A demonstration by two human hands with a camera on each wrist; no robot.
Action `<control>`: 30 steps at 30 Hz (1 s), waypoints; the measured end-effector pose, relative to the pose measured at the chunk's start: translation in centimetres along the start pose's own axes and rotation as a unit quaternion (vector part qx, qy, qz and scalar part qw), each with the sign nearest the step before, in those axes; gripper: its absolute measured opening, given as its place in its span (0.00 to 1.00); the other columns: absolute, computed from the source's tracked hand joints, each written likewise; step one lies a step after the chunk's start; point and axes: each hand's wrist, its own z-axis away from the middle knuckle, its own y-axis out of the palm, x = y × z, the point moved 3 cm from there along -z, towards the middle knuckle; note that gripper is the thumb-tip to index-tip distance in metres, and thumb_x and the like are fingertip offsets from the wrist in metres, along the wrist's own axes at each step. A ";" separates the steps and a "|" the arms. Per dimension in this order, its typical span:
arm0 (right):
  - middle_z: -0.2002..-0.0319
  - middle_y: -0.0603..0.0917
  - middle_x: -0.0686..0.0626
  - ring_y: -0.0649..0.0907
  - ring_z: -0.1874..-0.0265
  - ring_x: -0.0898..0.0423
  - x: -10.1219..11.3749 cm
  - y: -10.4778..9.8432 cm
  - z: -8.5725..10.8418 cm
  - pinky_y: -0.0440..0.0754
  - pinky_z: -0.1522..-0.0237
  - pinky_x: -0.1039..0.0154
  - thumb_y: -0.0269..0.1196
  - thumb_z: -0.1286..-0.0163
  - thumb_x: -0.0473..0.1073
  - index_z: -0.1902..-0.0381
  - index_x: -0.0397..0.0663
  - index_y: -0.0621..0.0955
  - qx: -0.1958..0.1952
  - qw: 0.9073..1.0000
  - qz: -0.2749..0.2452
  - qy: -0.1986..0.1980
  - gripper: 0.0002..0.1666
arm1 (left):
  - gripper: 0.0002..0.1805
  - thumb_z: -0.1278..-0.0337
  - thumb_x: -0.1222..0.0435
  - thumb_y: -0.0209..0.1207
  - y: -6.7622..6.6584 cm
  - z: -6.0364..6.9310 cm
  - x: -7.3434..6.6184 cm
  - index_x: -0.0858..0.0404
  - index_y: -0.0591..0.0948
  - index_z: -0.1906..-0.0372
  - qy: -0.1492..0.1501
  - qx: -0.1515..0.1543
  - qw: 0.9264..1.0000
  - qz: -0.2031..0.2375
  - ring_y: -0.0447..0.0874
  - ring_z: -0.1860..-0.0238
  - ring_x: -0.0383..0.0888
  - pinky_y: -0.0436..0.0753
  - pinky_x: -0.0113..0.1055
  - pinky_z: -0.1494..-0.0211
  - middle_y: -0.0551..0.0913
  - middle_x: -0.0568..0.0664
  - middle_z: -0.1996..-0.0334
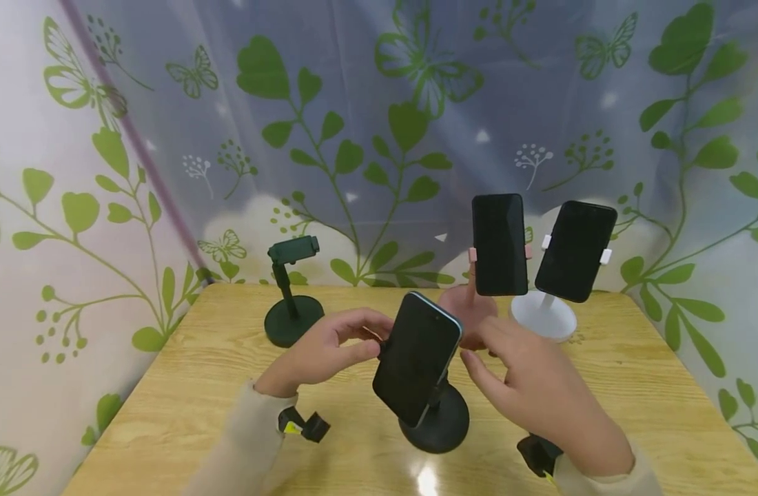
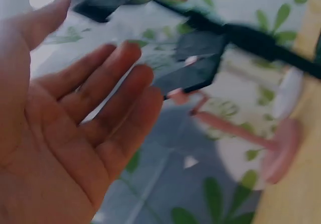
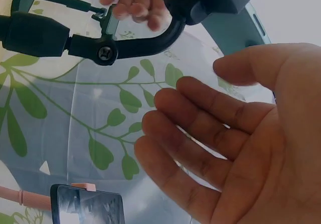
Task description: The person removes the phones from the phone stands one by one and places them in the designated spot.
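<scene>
In the head view a phone (image 1: 417, 358) leans tilted in a black stand (image 1: 437, 424) near the front middle of the table. The left hand (image 1: 329, 348) is at the phone's left edge, thumb tip close to it; whether it touches is unclear. Just right of the phone, the right hand (image 1: 534, 386) has its fingers relaxed and holds nothing. The left wrist view shows the left hand (image 2: 85, 123) with fingers loosely extended below the dark phone holder. In the right wrist view, the right hand (image 3: 241, 138) is beside the stand's curved arm (image 3: 145, 48), palm uncovered.
A dark green stand (image 1: 294, 320) without a phone stands at the back left. At the back right are a pink stand (image 1: 470, 310) and a white stand (image 1: 543, 317), each bearing a phone. A patterned curtain (image 1: 354, 138) hangs behind the wooden table (image 1: 187, 386).
</scene>
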 end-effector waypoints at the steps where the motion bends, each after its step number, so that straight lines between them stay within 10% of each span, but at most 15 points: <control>1: 0.61 0.85 0.64 0.82 0.63 0.66 0.1 0.1 0.0 0.85 0.62 0.62 0.68 0.33 0.38 0.59 0.57 0.83 -0.002 1.000 -0.001 -0.004 0.08 | 0.27 0.27 0.45 0.59 -0.3 -0.1 -0.2 0.63 0.82 0.40 0.005 -0.001 1.000 -0.018 0.85 0.47 0.45 0.83 0.42 0.41 0.86 0.53 0.48; 10: 0.68 0.78 0.69 0.77 0.69 0.71 1.6 0.8 0.3 0.76 0.69 0.70 0.66 0.43 0.37 0.65 0.65 0.81 -0.007 0.999 -0.031 -0.045 0.13 | 0.21 0.29 0.47 0.61 -0.4 -0.7 -0.7 0.60 0.86 0.50 0.023 0.020 0.998 -0.054 0.87 0.54 0.43 0.84 0.41 0.47 0.87 0.48 0.55; 19: 0.76 0.72 0.70 0.70 0.77 0.75 2.7 2.6 0.1 0.69 0.74 0.77 0.69 0.29 0.55 0.69 0.67 0.80 0.040 0.995 -0.083 -0.038 0.10 | 0.09 0.27 0.61 0.62 -0.1 -0.4 -2.0 0.57 0.86 0.50 0.027 0.028 0.997 -0.066 0.87 0.54 0.42 0.84 0.41 0.46 0.88 0.45 0.54; 30: 0.77 0.72 0.71 0.69 0.78 0.74 2.6 2.8 0.1 0.70 0.76 0.73 0.69 0.30 0.47 0.72 0.64 0.79 0.072 0.990 -0.117 -0.015 0.11 | 0.08 0.28 0.65 0.62 0.1 -0.4 -2.8 0.58 0.85 0.49 0.011 0.027 0.995 -0.093 0.86 0.54 0.39 0.84 0.40 0.45 0.88 0.44 0.55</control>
